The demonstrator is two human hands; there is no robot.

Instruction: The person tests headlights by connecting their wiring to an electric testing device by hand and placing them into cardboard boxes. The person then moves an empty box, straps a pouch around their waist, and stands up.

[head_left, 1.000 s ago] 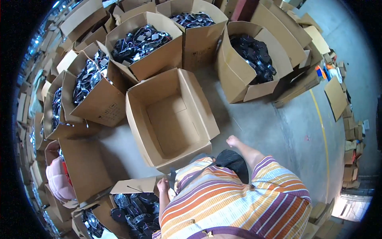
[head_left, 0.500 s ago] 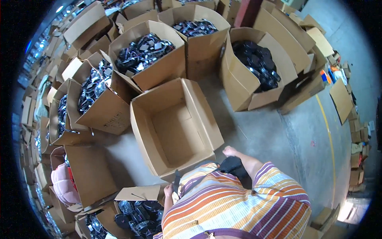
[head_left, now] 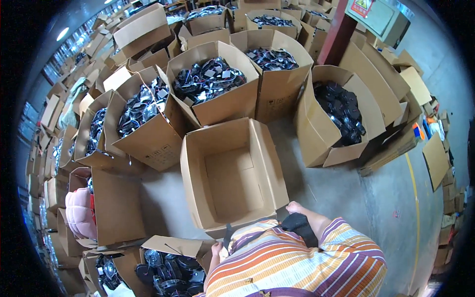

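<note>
An open, empty cardboard box [head_left: 269, 163] stands on the floor right in front of me. My right hand [head_left: 298, 208] is at its near right corner, fingers curled over a black object [head_left: 300, 223] held against my striped shirt. A thin black strap [head_left: 227, 234] runs from it toward my left hand [head_left: 215, 251], which is low by the box's near edge. Whether that hand grips the strap is hidden. Below my left hand is an open box of black round parts with cables [head_left: 166, 272].
Open cartons full of black cabled parts [head_left: 208, 79] ring the empty box on the left and far side, and another carton [head_left: 341, 111] stands to the right. A pink bundle [head_left: 80, 213] lies at the left. Bare concrete floor with a yellow line [head_left: 415, 208] runs along the right.
My right hand has drawn back from the box's corner onto the black object at my chest. My left hand has dropped slightly. The empty box now sits closer in view.
</note>
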